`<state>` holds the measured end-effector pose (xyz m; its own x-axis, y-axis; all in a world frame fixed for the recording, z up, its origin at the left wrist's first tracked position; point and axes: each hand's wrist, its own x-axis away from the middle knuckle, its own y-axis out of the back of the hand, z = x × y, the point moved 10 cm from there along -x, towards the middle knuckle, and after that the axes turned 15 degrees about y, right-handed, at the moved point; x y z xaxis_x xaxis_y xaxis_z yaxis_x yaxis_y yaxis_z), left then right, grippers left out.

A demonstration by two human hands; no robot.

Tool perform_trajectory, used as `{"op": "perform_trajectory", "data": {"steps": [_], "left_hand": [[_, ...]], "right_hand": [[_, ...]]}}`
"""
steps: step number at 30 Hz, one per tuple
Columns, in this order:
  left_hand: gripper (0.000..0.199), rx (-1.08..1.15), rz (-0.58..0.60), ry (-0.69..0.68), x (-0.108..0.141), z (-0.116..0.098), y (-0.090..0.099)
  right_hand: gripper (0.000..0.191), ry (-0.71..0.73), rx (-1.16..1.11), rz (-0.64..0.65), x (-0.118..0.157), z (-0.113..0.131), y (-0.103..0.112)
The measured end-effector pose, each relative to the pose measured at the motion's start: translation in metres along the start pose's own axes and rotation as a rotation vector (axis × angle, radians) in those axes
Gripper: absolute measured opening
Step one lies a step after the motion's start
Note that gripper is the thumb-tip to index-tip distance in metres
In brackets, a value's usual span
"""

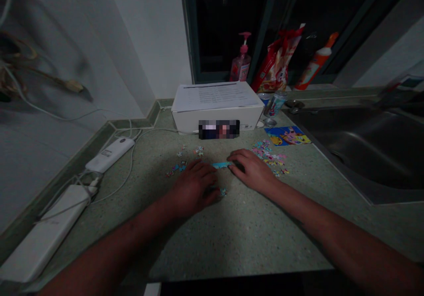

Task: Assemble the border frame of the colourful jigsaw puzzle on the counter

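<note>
A narrow light-blue strip of joined jigsaw pieces (221, 165) lies flat on the counter between my hands. The curled fingers of my left hand (195, 184) cover the strip's left end, with the thumb set apart lower down. By that thumb lies a loose jigsaw piece (223, 192). At the strip's right end, my right hand (251, 168) has its thumb and fingertips closed around the edge. A pile of mixed jigsaw pieces (266, 152) spreads beyond the right hand. Several blue and dark pieces (177, 168) sit left of my left hand, and another small group (199, 151) lies behind it.
A white box (218, 99) stands at the back with a phone (218, 130) leaning on it. Right of it are a can (276, 105) and a colourful picture card (287, 135), then a sink (364, 141). A power strip (49, 232), an adapter (111, 153) and cables line the left.
</note>
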<state>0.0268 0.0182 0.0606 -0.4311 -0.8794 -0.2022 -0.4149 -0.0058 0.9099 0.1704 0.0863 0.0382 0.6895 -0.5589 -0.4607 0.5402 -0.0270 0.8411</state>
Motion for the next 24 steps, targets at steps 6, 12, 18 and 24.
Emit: {"op": "perform_trajectory", "data": {"steps": [6,12,18,24], "left_hand": [[0.015,-0.167,-0.176,0.374,-0.013,0.062,0.030],[0.021,-0.280,-0.138,0.457,-0.016,0.094,0.032],[0.033,-0.208,-0.039,0.234,-0.017,0.068,-0.001],[0.033,-0.221,-0.028,0.166,-0.016,0.063,-0.009]], "right_hand": [[0.020,-0.013,0.006,0.005,0.010,-0.008,0.007],[0.021,-0.018,0.007,0.001,0.013,-0.012,0.009],[0.021,-0.027,0.026,0.009,0.013,-0.012,0.008],[0.021,-0.027,0.018,0.014,0.012,-0.010,0.009]]}}
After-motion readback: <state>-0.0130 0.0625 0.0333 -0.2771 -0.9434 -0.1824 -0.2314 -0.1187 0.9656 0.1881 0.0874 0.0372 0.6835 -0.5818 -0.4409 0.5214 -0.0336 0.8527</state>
